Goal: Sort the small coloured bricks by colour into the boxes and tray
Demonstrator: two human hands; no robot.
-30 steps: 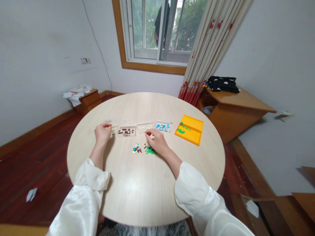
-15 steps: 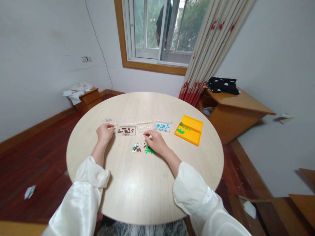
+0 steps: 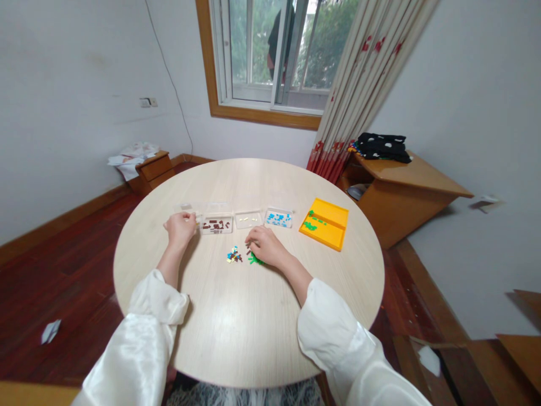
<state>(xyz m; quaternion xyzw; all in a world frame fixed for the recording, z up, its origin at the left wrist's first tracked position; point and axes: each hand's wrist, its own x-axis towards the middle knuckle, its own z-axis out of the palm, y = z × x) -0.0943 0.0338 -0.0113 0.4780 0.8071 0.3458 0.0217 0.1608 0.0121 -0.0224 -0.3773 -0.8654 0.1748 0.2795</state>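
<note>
My left hand (image 3: 181, 228) is closed in a pinch at the left end of the row of clear boxes. Bits of yellow show by its fingertips, but what it holds is too small to make out. Fingers curled downward, my right hand (image 3: 267, 247) reaches into a pile of small green bricks (image 3: 254, 259) with brown ones among them; its fingertips are partly hidden. Just left of that lies a mixed pile of small bricks (image 3: 234, 255) in blue, yellow and brown.
Behind the piles stand a clear box of brown bricks (image 3: 217, 224), one with a few pale yellow bricks (image 3: 248, 220) and one with blue bricks (image 3: 279, 217). An open yellow case (image 3: 329, 237) holding green bricks lies at the right on the round table (image 3: 236, 327).
My right hand has dropped slightly and shifted a little left, its fingertips going down toward the brown bricks at the green pile. My left hand has hardly moved.
</note>
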